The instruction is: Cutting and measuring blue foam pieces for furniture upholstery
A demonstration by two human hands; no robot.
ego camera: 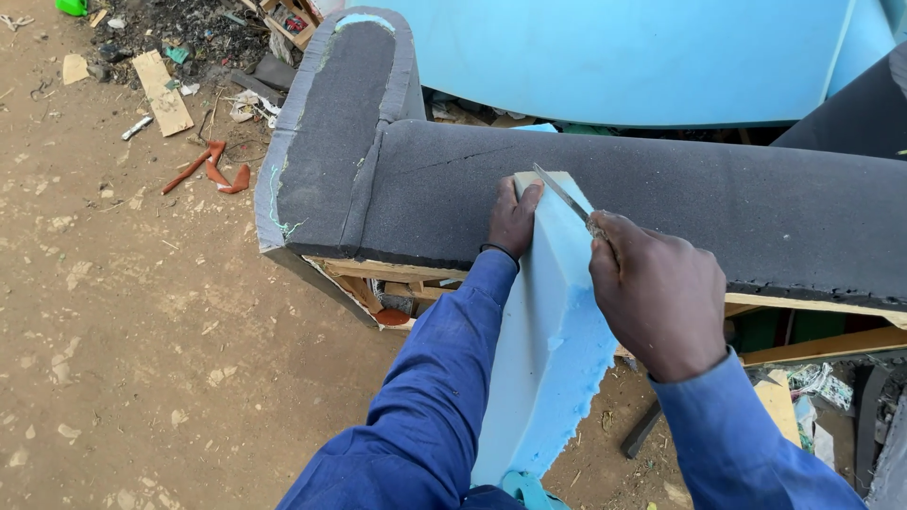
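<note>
The left hand [513, 219] is closed on the upper end of a light blue foam slab [553, 340], with the thumb lying on the top edge and the fingers behind the slab, out of view. The slab stands tilted between the two blue sleeves; its top leans against the front of a sofa frame [605, 203] that is covered with dark grey foam, and its lower end comes down toward the person.

The right hand [657, 293] is clamped around the handle of a knife [563, 194]. The thin metal blade points up and to the left and lies on the top right edge of the slab, near the left thumb. The right side of the slab has a rough, torn edge.

The sofa frame has a padded arm rising on the left, and bare wooden rails [812, 345] are visible under the grey foam. Behind the sofa lies a big sheet of light blue foam [614, 57]. The ground [123, 321] is brown dirt. At the upper left some debris is scattered: a piece of wooden board [162, 92] and some reddish curved scraps [210, 168].
</note>
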